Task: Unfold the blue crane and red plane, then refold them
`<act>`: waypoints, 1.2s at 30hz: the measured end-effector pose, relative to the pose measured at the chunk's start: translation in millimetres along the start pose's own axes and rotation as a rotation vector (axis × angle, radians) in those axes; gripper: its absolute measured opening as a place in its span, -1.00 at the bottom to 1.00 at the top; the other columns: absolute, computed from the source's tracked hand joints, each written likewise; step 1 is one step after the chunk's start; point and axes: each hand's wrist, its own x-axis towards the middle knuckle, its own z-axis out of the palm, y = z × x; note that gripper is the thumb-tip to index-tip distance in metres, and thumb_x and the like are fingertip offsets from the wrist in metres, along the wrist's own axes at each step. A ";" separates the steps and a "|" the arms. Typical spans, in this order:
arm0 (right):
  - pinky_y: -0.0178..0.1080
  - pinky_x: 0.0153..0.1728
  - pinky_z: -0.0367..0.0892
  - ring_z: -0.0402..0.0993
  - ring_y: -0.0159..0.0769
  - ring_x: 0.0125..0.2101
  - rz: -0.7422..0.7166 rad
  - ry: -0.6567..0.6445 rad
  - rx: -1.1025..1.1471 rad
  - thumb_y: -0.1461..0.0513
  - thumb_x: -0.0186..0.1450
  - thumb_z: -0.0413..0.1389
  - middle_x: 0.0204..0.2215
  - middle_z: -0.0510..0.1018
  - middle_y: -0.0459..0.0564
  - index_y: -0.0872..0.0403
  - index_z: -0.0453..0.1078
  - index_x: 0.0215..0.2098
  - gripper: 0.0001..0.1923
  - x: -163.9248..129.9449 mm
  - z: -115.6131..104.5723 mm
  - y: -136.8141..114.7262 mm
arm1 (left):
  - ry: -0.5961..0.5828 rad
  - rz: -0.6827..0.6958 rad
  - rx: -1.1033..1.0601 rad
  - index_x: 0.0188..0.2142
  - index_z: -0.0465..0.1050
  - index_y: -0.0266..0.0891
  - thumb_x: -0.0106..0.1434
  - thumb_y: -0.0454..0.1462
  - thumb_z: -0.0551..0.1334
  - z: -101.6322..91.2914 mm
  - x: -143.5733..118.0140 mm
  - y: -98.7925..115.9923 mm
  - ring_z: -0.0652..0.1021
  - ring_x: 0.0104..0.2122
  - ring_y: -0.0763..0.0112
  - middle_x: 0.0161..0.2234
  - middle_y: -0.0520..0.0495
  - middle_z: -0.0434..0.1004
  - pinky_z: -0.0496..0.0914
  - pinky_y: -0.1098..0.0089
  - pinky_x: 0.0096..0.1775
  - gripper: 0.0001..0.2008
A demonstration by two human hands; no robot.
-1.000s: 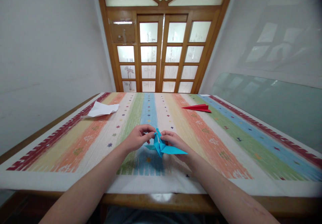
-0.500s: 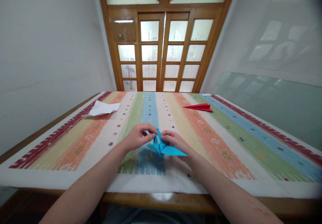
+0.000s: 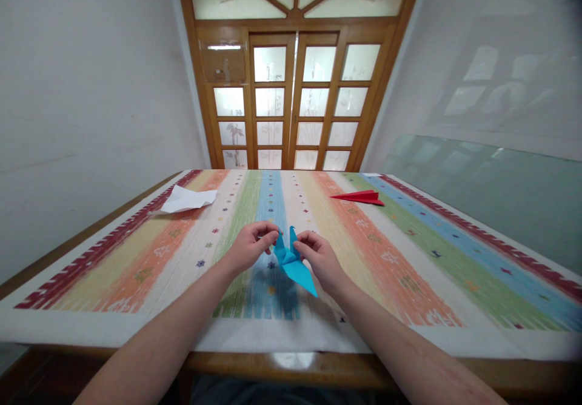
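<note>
A blue folded paper crane [image 3: 294, 264] is held between my two hands above the striped tablecloth. Thumb and fingers of my left hand [image 3: 255, 244] pinch its upright point on the left. My right hand [image 3: 318, 253] pinches the other upright point, whose tip is bent over. One broad wing slants down toward me, below the right fingers. The far side of the crane is mostly hidden.
A red paper plane [image 3: 361, 197] lies on the tablecloth [image 3: 364, 296] at the back right. At the back left is a creased white sheet of paper [image 3: 187, 199]. The table's wooden edge [image 3: 245, 362] runs close to me. Wooden glazed doors [image 3: 293, 102] stand beyond.
The crane has turned between my hands, so its wing now points down toward me instead of right. My hands have moved slightly apart, and both upright points show clearly.
</note>
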 end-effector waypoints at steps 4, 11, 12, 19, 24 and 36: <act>-0.23 -0.42 0.22 0.31 -0.33 -0.48 -0.021 -0.011 -0.006 0.07 0.18 0.27 -0.52 0.41 -0.13 0.02 0.41 -0.42 -0.78 -0.2 -0.8 -1.0 | 0.051 -0.004 0.018 -0.29 0.53 -0.30 0.19 -0.02 0.36 3.3 -0.6 0.8 0.47 -0.46 0.45 -0.40 -0.06 0.51 0.42 0.43 -0.46 -0.64; -0.23 -0.39 0.22 0.32 -0.31 -0.45 -0.066 -0.055 -0.076 0.09 0.19 0.27 -0.49 0.43 -0.12 0.02 0.41 -0.42 -0.80 -3.3 2.0 -4.4 | 0.089 -0.031 -0.060 -0.41 0.50 -0.31 0.22 0.00 0.31 3.2 1.1 1.0 0.46 -0.50 0.46 -0.49 -0.04 0.48 0.39 0.45 -0.47 -0.62; -0.23 -0.38 0.22 0.32 -0.31 -0.44 -0.069 -0.063 -0.080 0.09 0.19 0.27 -0.49 0.44 -0.12 0.02 0.41 -0.41 -0.80 -3.6 2.3 -3.7 | 0.093 -0.039 -0.066 -0.40 0.50 -0.31 0.22 0.00 0.31 3.0 1.4 0.9 0.46 -0.50 0.47 -0.48 -0.04 0.48 0.39 0.45 -0.47 -0.63; -0.24 -0.40 0.19 0.31 -0.32 -0.47 -0.068 -0.099 -0.077 0.08 0.19 0.27 -0.51 0.43 -0.13 0.01 0.40 -0.40 -0.79 -3.3 2.6 2.1 | 0.140 -0.066 -0.081 -0.38 0.44 -0.28 0.18 -0.01 0.34 2.3 4.1 -5.0 0.45 -0.52 0.49 -0.49 0.02 0.43 0.37 0.47 -0.48 -0.64; -0.23 -0.40 0.20 0.31 -0.32 -0.47 -0.076 -0.051 -0.105 0.09 0.20 0.26 -0.52 0.43 -0.13 0.01 0.41 -0.42 -0.81 -3.7 3.1 1.9 | 0.157 -0.036 0.007 -0.28 0.41 -0.24 0.28 -0.01 0.26 5.3 2.9 -9.5 0.46 -0.47 0.45 -0.44 0.02 0.40 0.37 0.46 -0.48 -0.67; -0.19 -0.37 0.27 0.37 -0.26 -0.44 -0.238 0.145 -0.345 0.16 0.29 0.21 -0.47 0.50 -0.06 0.01 0.44 -0.41 -0.87 -5.5 -1.7 3.4 | 0.185 0.342 0.652 -0.03 0.47 -0.20 0.36 -0.20 0.23 21.8 -20.6 11.7 0.50 -0.43 0.42 -0.28 -0.08 0.59 0.38 0.38 -0.31 -0.77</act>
